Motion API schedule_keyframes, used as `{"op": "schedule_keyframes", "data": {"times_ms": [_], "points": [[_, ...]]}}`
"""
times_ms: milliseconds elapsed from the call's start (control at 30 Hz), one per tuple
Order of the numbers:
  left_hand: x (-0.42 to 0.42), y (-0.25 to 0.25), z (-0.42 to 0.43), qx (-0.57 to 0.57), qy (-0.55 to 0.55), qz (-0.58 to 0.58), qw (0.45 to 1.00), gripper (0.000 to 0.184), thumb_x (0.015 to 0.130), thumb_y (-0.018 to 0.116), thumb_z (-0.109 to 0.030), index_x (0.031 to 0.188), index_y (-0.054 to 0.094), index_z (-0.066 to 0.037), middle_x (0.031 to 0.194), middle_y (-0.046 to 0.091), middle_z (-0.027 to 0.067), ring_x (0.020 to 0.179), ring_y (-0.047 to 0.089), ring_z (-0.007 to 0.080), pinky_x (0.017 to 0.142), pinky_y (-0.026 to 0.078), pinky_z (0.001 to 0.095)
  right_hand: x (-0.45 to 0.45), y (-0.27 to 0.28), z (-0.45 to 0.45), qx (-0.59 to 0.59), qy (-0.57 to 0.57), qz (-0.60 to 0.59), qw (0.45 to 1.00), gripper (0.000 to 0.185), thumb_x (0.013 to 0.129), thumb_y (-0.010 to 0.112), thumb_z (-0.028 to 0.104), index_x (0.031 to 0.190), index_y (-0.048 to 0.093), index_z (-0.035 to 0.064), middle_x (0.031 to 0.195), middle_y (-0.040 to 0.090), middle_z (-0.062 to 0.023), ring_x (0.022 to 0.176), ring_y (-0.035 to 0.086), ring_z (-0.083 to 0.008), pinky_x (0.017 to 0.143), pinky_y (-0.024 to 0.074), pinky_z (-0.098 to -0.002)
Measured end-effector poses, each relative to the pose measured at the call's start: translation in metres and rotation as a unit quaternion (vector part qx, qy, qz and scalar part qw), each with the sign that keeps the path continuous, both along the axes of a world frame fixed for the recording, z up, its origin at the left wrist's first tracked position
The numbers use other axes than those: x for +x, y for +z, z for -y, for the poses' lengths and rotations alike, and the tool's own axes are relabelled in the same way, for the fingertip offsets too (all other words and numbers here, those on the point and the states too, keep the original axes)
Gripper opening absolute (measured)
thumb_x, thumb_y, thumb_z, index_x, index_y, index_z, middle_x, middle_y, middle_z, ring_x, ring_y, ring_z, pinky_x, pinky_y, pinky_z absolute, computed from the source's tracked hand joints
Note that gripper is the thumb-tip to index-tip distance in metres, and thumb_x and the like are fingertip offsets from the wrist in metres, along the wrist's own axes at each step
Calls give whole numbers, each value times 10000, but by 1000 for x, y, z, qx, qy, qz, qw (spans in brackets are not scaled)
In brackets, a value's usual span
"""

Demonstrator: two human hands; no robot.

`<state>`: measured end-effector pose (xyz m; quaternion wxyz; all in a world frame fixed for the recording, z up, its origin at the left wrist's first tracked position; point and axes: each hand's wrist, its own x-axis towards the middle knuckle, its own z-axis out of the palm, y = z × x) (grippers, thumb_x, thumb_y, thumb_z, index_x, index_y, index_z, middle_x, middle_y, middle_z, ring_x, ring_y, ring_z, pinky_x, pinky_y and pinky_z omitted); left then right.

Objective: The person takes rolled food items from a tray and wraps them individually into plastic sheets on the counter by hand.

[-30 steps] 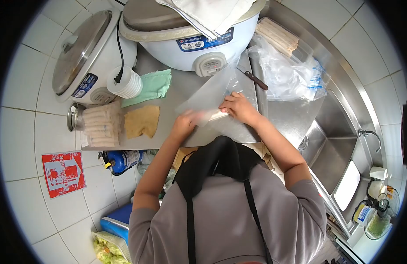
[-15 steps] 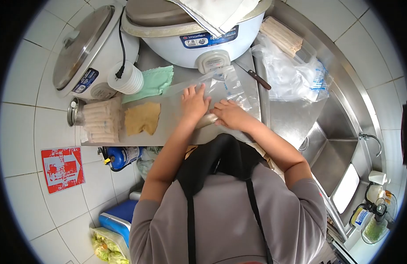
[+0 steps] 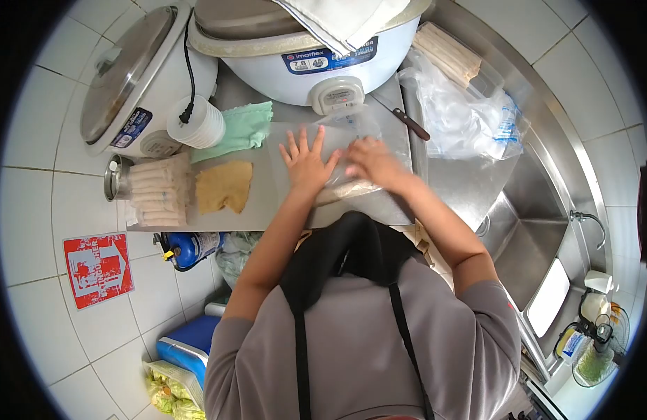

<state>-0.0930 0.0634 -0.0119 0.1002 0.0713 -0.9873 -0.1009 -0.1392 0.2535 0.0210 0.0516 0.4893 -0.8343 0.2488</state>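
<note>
A clear plastic bag (image 3: 365,126) lies on the steel counter beneath both hands. My left hand (image 3: 308,164) is flat on a plastic sheet, fingers spread and holding nothing. Over the bag's right part, my right hand (image 3: 377,164) is bent at the fingers and smeared by motion, so its grip cannot be made out. Just in front of the hands, near the counter's edge, a pale long roll (image 3: 348,190) shows through the plastic; its exact kind is unclear.
Two rice cookers stand behind, the wide one (image 3: 267,63) and the left one (image 3: 127,84). A knife (image 3: 411,124) lies right of the bag. Wrapped rolls (image 3: 159,192), a brown cloth (image 3: 224,187), a green cloth (image 3: 239,129) and stacked cups (image 3: 201,126) sit left. The sink (image 3: 540,252) is right.
My left hand has spread its fingers and flattened. My right hand has lifted slightly and shifted, now blurred. The pale roll lies more extended along the counter's front, and the bag's top has crumpled.
</note>
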Motion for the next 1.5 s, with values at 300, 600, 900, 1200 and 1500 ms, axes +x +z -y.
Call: {"op": "schedule_keyframes", "data": {"times_ms": [300,600,900,1200,1500], "points": [[6,-7,46,-28,83,-48,995,681,832,517,-554,1358,431,-131,1414,341,202,1320,262,393,1057,188,549,-50,-4,-21,73,-173,19,982,316,824,609,205,1099,595,50,1062,562,-88,1026,508,-283,845,421,-380],[48,32,35,48,-22,-120,991,424,838,596,-281,1186,559,-41,1231,501,172,1168,405,371,994,291,478,-164,36,-124,-202,-361,37,910,150,832,593,164,881,663,41,857,652,-163,779,632,-327,688,492,-390],[61,46,20,85,-67,-126,986,314,777,612,-110,1085,584,-54,1184,516,158,1103,441,377,946,352,465,-313,-11,-224,-50,-533,3,844,342,751,539,62,1080,632,54,1176,560,-176,1032,560,-350,882,467,-408],[83,56,25,92,-38,-79,992,200,755,633,-83,955,636,-71,1099,558,126,1065,500,343,906,409,448,-440,-108,-293,208,-344,-208,892,353,829,540,373,984,648,75,1025,630,-160,958,592,-327,806,472,-450],[98,53,28,129,9,-129,983,197,722,645,-51,914,646,-98,1054,578,74,1061,520,292,878,431,406,-467,-70,-280,269,-391,83,876,575,841,533,488,1204,545,43,1234,545,-174,1135,513,-350,948,408,-471]]}}
